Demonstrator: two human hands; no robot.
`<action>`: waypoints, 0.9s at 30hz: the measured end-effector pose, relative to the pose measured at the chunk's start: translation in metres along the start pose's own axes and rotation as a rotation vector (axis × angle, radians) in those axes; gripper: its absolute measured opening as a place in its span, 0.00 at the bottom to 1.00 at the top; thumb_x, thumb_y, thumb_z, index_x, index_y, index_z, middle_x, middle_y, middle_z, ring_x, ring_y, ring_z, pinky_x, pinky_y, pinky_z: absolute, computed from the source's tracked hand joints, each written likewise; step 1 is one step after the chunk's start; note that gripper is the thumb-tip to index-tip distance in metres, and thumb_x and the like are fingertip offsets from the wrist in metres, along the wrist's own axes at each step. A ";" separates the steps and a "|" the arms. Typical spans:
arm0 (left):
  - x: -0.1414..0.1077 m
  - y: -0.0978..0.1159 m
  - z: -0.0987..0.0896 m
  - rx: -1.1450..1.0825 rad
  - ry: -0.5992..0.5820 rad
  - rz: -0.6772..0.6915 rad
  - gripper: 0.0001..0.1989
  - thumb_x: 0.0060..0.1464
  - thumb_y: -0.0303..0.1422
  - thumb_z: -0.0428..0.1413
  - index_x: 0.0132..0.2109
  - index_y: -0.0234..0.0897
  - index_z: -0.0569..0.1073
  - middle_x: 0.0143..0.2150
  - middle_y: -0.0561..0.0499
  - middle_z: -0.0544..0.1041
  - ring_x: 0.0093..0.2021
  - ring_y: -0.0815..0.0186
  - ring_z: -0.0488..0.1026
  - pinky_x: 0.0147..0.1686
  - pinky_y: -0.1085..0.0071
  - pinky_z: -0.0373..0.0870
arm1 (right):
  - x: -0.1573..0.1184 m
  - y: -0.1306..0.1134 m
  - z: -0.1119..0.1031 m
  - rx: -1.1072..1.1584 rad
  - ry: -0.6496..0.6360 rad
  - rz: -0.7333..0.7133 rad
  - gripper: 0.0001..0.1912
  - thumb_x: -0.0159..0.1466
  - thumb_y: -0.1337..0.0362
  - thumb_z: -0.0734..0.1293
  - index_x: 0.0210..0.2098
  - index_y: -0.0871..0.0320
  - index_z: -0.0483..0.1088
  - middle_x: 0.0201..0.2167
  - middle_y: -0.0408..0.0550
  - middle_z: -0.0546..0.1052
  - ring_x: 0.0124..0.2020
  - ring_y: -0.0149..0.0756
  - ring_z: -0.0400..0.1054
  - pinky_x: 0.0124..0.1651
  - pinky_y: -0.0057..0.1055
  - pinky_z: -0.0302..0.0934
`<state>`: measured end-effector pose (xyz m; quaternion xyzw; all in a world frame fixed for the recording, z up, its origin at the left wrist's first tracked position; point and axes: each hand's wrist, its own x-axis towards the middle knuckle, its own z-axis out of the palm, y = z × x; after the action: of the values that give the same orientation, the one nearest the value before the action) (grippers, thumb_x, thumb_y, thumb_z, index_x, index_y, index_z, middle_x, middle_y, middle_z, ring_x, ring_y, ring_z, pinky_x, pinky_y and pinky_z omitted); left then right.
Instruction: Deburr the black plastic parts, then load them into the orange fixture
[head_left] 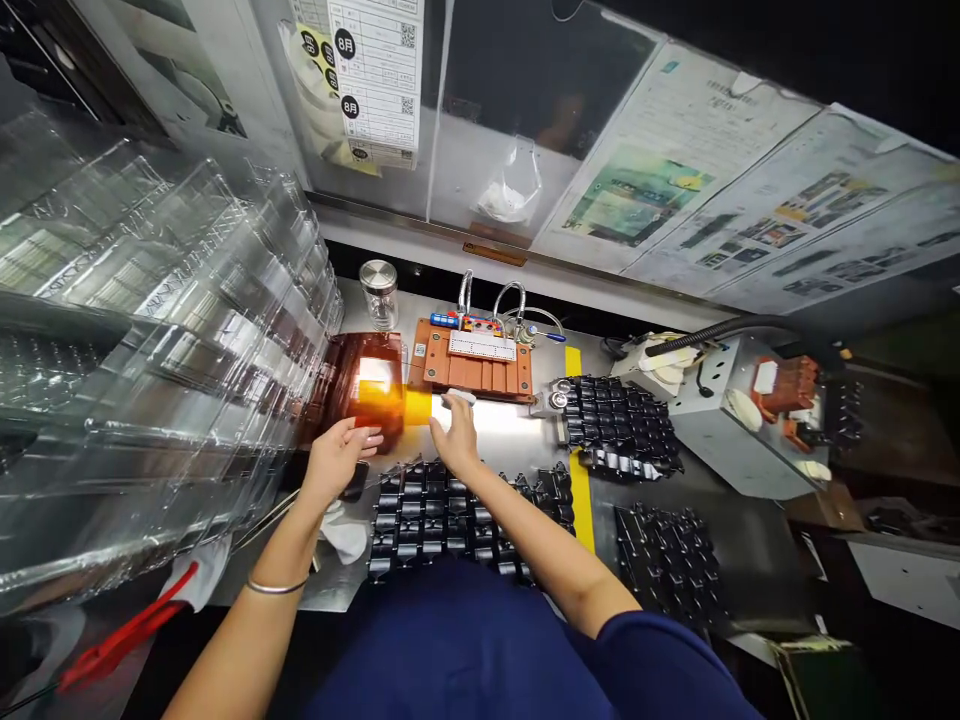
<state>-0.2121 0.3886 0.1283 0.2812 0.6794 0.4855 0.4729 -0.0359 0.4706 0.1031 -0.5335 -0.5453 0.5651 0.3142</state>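
Observation:
My left hand [341,462] is beside a shiny amber see-through piece [352,375], its fingers loosely bent and apart, with nothing visible in them. A bright yellow-orange part [418,406] sticks out from the amber piece toward the right. My right hand [454,440] is curled at the end of that part, above a brightly lit surface. A small whitish thing [460,397] shows at its fingertips; its kind is unclear. Just behind is an orange-brown fixture [476,375] bearing a white perforated strip [481,346]. Rows of black moulded parts [427,510] lie in front of both hands.
Stacked clear plastic trays [225,300] rise along the left. A lidded glass jar [379,295] stands at the back. More black parts [619,420] lie right of a yellow tape strip [583,510], near a grey machine [724,420]. A white cloth-like piece [345,540] lies front left.

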 end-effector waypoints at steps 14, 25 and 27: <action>-0.039 0.051 0.019 0.444 -0.460 0.459 0.10 0.53 0.33 0.53 0.31 0.39 0.79 0.29 0.51 0.81 0.29 0.66 0.75 0.33 0.72 0.66 | -0.057 -0.103 -0.036 -0.511 -0.546 -0.342 0.11 0.62 0.68 0.63 0.35 0.61 0.79 0.29 0.46 0.80 0.29 0.30 0.70 0.34 0.24 0.61; -0.050 0.049 0.046 0.512 -0.524 0.412 0.14 0.56 0.40 0.52 0.34 0.39 0.79 0.32 0.50 0.81 0.33 0.64 0.76 0.36 0.72 0.69 | -0.056 -0.097 -0.064 -0.174 -0.478 -0.015 0.05 0.52 0.67 0.69 0.21 0.61 0.76 0.19 0.41 0.76 0.22 0.27 0.66 0.26 0.22 0.58; -0.046 0.044 0.049 0.532 -0.480 0.366 0.15 0.55 0.43 0.51 0.33 0.39 0.78 0.31 0.50 0.81 0.31 0.64 0.76 0.34 0.72 0.70 | -0.053 -0.085 -0.073 -0.081 -0.369 0.035 0.05 0.49 0.67 0.69 0.19 0.60 0.74 0.16 0.40 0.74 0.20 0.27 0.66 0.24 0.22 0.58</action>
<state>-0.1522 0.3855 0.1818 0.6157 0.5902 0.2895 0.4344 0.0265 0.4592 0.2095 -0.4424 -0.6067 0.6362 0.1773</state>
